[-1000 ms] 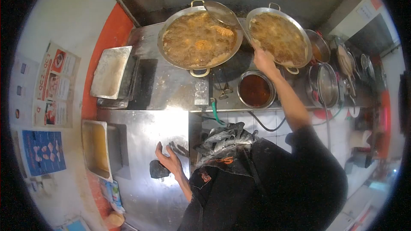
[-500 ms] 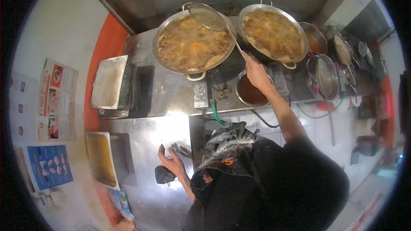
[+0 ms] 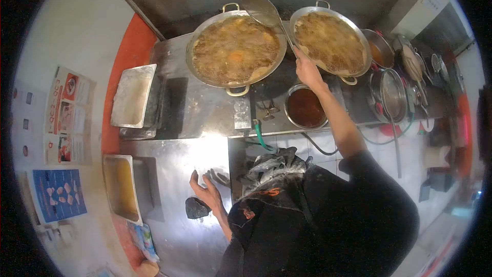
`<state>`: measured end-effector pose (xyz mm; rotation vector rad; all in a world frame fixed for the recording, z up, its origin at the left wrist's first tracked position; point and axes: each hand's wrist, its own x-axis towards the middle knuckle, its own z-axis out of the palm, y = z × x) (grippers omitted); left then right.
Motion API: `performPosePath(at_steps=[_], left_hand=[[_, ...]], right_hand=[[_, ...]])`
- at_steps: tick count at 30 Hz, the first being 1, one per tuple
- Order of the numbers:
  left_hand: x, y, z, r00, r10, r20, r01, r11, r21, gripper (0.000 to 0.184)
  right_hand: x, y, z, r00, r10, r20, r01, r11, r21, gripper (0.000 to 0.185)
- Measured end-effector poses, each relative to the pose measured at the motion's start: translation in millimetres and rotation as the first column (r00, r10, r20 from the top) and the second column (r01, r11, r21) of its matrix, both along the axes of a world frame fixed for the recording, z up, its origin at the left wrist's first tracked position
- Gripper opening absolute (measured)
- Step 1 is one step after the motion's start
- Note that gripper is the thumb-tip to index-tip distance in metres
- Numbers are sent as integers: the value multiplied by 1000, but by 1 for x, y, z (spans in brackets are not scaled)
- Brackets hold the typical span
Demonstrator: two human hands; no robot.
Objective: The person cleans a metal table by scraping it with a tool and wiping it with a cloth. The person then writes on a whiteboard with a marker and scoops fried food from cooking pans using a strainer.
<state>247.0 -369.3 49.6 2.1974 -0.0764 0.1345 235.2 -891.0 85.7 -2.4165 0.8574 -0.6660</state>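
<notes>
My right hand is closed around the long handle of a round skimmer. The skimmer's head is over the back right rim of the left pan, which holds bubbling oil and an orange piece. To its right is a second pan of bubbling oil. My left hand has its fingers apart, with nothing in it, above the steel counter, beside a dark object. A bowl of dark red-brown liquid sits below my right hand.
At the left are an upper metal tray and a deep pan of yellow liquid. Bowls and strainers crowd the right side. A green hose hangs at the stove's front edge.
The skimmer has moved from above the left pan's oil up and right towards its back rim since the middle frame. The orange pieces show less distinctly than a second ago. My left hand stays open.
</notes>
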Motion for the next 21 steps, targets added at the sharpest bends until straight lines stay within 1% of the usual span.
performPosePath(at_steps=[1, 4, 7, 10, 13, 16, 19, 21], left_hand=[[0, 4, 0, 1000, -9, 8, 9, 1000, 20, 41], [-2, 6, 1, 1000, 6, 13, -7, 999, 33, 41], [-2, 6, 7, 999, 36, 7, -36, 999, 37, 41], [-7, 7, 9, 997, 71, 12, -71, 997, 12, 42], [-13, 13, 2, 995, 100, 25, -100, 995, -6, 41], [-19, 24, -9, 993, 118, 27, -118, 993, -3, 42], [-23, 26, -11, 989, 143, 27, -143, 990, -5, 42], [-21, 24, -11, 989, 145, 36, -145, 989, -11, 42]], right_hand=[[8, -9, -7, 999, 23, 40, -20, 997, -80, 54], [38, -10, 35, 985, 61, -163, -52, 997, 61, 60], [70, -10, 62, 940, 29, -340, -11, 998, 54, 64], [86, -25, 35, 954, 69, -292, -92, 994, -64, 65], [81, -16, 51, 910, 91, -404, -96, 995, 8, 63], [58, -19, 45, 965, 145, -219, -144, 989, 19, 67], [50, -17, 58, 946, 81, -314, -93, 995, -21, 68], [55, -12, 59, 943, 74, -325, -77, 997, 3, 67]])
